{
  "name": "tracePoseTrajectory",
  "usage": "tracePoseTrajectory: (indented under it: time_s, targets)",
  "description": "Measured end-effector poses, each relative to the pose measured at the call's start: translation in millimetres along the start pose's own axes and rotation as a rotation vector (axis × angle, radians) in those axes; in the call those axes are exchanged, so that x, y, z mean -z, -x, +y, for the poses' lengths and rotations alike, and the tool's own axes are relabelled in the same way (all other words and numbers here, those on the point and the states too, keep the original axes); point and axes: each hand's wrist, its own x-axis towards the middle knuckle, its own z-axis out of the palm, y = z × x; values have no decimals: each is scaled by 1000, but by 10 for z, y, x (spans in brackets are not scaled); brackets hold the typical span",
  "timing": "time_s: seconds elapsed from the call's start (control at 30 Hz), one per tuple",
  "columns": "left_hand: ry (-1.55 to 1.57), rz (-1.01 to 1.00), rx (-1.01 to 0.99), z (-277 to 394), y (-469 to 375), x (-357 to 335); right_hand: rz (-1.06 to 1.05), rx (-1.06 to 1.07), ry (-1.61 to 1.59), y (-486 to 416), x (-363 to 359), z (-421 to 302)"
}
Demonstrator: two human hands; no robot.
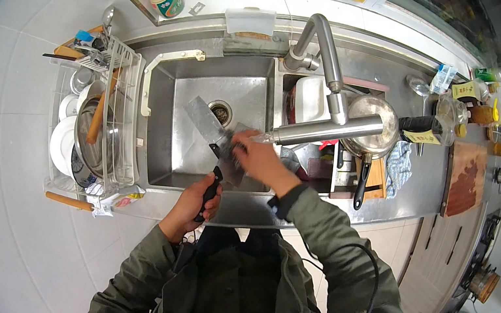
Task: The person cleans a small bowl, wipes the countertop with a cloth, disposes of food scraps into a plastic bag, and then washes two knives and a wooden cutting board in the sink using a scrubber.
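My left hand grips the black handle of a cleaver-like knife over the front edge of the left sink basin. My right hand is blurred and closed around a dark grey scrubber, held close to the blade. A second broad-bladed cleaver lies in the basin, its black handle partly covered by the scrubber and the first blade. Above my right hand, the steel faucet's spout points at it, with water at its mouth.
A dish rack with plates and bowls stands left of the basin. The right basin holds a white container; a lidded pan sits over its right side. Bottles, a blue checked cloth and a wooden cutting board are further right.
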Motion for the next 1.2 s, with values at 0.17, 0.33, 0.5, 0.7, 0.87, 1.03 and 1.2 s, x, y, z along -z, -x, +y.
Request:
tracePoseTrajectory:
  time_s: [0.17,0.33,0.5,0.7,0.87,1.03,1.2]
  targets:
    - [44,11,28,-16,-1,-18,-121,-147,-33,21,-28,10]
    - [-20,17,18,7,-7,-18,6,-84,-69,149,-254,175]
    - [-1,44,-33,0,67,-76,196,-78,73,-34,-80,773]
    - [19,26,-99,99,-89,-192,241,-261,117,410,113,558]
    - [87,-6,-45,120,-238,-285,212,-225,239,823,172,260]
    - [124,-33,-140,136,-452,-384,45,-97,396,1166,-4,222]
    - [149,-23,-216,254,-713,-510,-98,-85,453,1335,-109,261]
